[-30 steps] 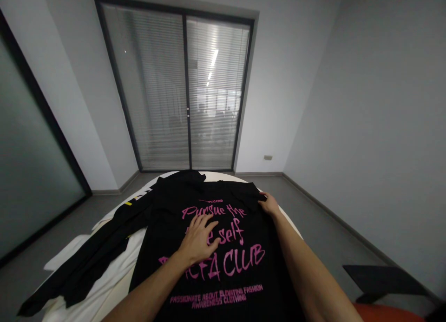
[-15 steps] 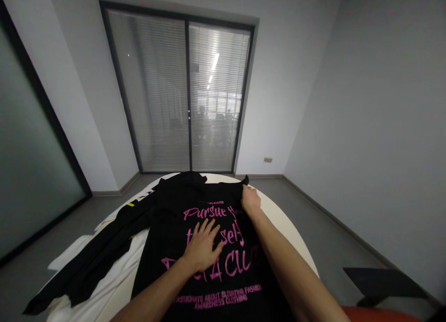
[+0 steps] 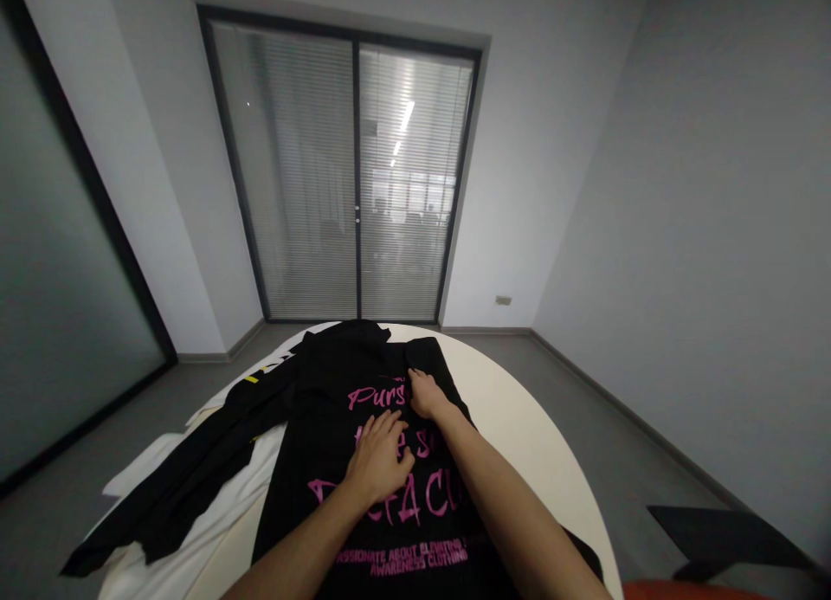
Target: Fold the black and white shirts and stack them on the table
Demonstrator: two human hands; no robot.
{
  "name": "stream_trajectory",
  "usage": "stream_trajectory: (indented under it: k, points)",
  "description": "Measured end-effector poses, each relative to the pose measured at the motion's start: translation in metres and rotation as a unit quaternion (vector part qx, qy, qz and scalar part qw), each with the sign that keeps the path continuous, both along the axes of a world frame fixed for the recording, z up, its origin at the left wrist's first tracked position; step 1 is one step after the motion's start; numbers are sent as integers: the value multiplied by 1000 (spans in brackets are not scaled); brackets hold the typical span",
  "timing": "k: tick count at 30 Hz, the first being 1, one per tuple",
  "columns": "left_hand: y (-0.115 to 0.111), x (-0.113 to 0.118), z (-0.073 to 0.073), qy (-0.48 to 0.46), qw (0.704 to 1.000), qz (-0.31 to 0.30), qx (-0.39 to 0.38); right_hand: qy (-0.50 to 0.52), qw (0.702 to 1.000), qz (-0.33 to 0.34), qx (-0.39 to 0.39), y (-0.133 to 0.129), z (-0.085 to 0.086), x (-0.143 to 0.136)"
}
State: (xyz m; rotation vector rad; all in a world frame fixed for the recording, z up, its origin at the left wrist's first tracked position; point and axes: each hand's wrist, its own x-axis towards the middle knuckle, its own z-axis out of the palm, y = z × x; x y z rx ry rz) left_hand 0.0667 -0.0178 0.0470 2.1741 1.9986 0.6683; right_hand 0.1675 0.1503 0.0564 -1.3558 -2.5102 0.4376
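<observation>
A black T-shirt [image 3: 299,461] with pink lettering lies spread out in front of me. My left hand [image 3: 382,460] rests flat on its printed middle, fingers extended and slightly apart. Near the upper right of the print, my right hand [image 3: 428,394] grips the edge of the T-shirt, which is folded inward over the chest. That hand and forearm cover part of the lettering. Left of the T-shirt, a black long-sleeved garment [image 3: 195,457] with small yellow marks lies over white cloth [image 3: 227,496].
The clothes lie on a round cream table [image 3: 519,409]. Beyond it stand glass doors with blinds [image 3: 351,176]. At lower right are a dark chair armrest [image 3: 720,531] and a red-orange seat [image 3: 668,590].
My right hand has moved left and a little downward, bringing the T-shirt's right edge inward and uncovering more tabletop. My left hand stays on the print.
</observation>
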Motion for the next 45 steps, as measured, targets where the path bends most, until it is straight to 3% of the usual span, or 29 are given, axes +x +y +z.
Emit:
stream_trajectory:
  k: [7,15,20,22,26,30,33,37,45]
  points:
    - [1,0,0,1,1000,-4,-4,48,998,45,-21,1,8,16]
    - [2,-1,-11,27,999,-22,-4,16,998,39,-45,9,21,59]
    - [10,-9,0,23,999,-30,-7,12,999,33,-29,3,12,69]
    - [21,-24,11,22,999,21,20,15,1000,-14,-18,7,8,70]
    - [47,-77,35,50,967,231,100,31,991,-128,-9,24,2,74]
    - [72,-144,50,-56,939,338,13,58,982,-178,-40,47,-4,76]
    - [89,-184,53,-85,938,336,-12,99,976,-183,-59,63,-9,73]
    - [107,-216,50,-115,937,329,-36,159,966,-182,-87,81,-14,63]
    - [125,-223,53,-152,942,296,-42,241,945,-155,-158,104,-14,46]
